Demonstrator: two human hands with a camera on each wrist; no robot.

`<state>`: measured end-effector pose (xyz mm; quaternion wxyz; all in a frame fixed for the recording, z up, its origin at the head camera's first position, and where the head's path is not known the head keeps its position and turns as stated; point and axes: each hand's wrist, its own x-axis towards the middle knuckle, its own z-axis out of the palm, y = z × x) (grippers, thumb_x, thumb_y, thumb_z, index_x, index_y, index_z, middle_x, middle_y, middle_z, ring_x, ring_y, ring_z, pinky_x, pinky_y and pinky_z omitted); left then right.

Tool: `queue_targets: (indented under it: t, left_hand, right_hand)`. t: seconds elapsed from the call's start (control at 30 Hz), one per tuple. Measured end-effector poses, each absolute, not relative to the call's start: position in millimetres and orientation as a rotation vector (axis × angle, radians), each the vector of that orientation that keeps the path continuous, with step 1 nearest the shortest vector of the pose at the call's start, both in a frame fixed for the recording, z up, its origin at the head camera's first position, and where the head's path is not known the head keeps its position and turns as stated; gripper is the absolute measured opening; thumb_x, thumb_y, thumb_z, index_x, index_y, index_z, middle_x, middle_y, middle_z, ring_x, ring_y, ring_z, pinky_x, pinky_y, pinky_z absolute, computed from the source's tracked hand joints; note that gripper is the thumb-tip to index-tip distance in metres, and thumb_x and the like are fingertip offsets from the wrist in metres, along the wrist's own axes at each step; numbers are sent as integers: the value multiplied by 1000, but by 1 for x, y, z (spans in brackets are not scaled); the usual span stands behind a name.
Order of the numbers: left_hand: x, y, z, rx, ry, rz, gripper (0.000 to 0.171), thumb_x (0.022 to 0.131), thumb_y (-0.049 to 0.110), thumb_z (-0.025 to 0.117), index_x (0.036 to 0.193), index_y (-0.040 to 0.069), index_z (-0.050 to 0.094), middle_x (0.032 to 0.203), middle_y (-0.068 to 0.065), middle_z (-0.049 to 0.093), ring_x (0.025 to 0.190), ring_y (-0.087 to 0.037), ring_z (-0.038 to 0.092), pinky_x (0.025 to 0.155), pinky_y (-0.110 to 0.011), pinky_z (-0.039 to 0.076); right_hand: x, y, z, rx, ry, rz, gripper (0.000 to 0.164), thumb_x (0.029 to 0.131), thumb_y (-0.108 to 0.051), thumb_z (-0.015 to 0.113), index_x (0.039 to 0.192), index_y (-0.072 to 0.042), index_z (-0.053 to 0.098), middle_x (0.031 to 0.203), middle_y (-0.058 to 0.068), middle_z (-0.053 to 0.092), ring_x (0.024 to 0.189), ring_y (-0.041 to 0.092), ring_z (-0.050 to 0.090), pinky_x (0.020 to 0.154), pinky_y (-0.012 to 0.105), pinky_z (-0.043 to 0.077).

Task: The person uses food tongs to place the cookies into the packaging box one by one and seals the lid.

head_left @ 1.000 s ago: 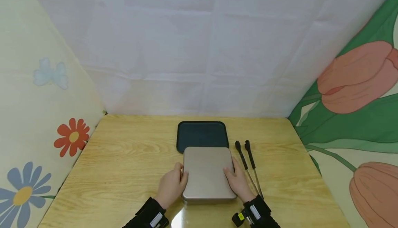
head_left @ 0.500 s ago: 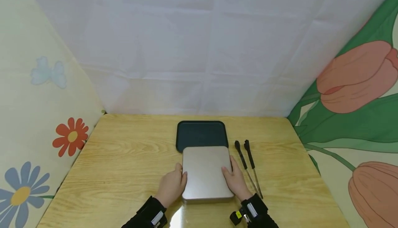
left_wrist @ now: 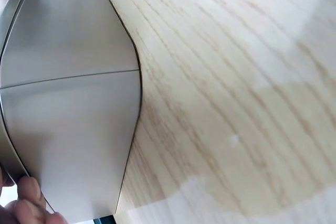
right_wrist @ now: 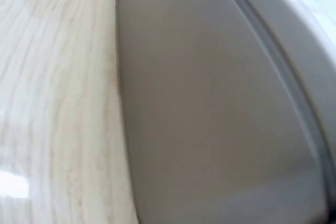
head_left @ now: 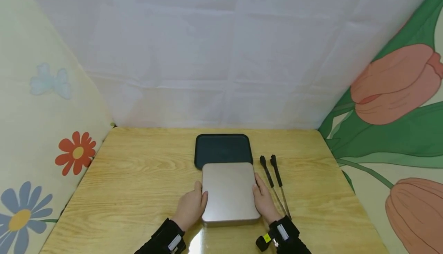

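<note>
A silver-beige rectangular metal tin (head_left: pixel 228 192) with a lid sits on the table in front of me. My left hand (head_left: pixel 189 206) grips its left side, thumb along the lid's edge. In the left wrist view, curled fingertips (left_wrist: pixel 32 203) press at the lid's rim, above the tin's side wall (left_wrist: pixel 73 119). On the opposite side my right hand (head_left: pixel 266 202) holds the tin, its thumb at the lid's right edge. The right wrist view shows the tin's wall (right_wrist: pixel 205 103) and the lid's overhanging rim, with the right fingers out of sight. The lid hides whatever is inside.
A dark teal tray (head_left: pixel 223 149) lies just behind the tin, its front edge covered by it. Two long utensils with black ends (head_left: pixel 276 169) and metal shafts lie right of the tin, beside the right hand. White cloth (head_left: pixel 221 54) hangs behind the wooden table (head_left: pixel 138 161).
My right thumb has slid from the top of the lid out to its right edge. The left hand and the tin stay nearly in place; the view shifts slightly.
</note>
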<state>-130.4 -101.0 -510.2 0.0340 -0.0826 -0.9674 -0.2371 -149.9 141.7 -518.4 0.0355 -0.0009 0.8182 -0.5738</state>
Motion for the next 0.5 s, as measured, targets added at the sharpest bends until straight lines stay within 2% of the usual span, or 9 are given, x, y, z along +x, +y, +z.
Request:
queue_targets:
  t: [0.37,0.43,0.5]
  left_hand:
    - [-133,-106,-509,-289,-2930,-711,18,89,20,54,90,5,42,52,3,38,43,-10,37,40,-28,28]
    - [-135,-109,-506,-268,-2898,-728,18,88,20,55,92,4,48,55,2,42,46,-11,41,41,-28,31]
    - [-141,-113,-502,-247,-2862,-724,24,88,22,56,99,1,53,68,-3,53,59,-16,52,49,-32,40]
  right_hand:
    - [-151,140,-516,-56,2694,-1612,45,97,-5,36,138,9,25,141,28,27,130,40,25,102,50,21]
    - [-152,142,-509,-59,2719,-1555,47,97,-8,38,139,9,24,141,29,27,130,41,25,101,51,22]
    - [-156,146,-500,-98,2766,-1494,50,97,-10,40,139,9,22,142,29,24,130,40,23,102,51,21]
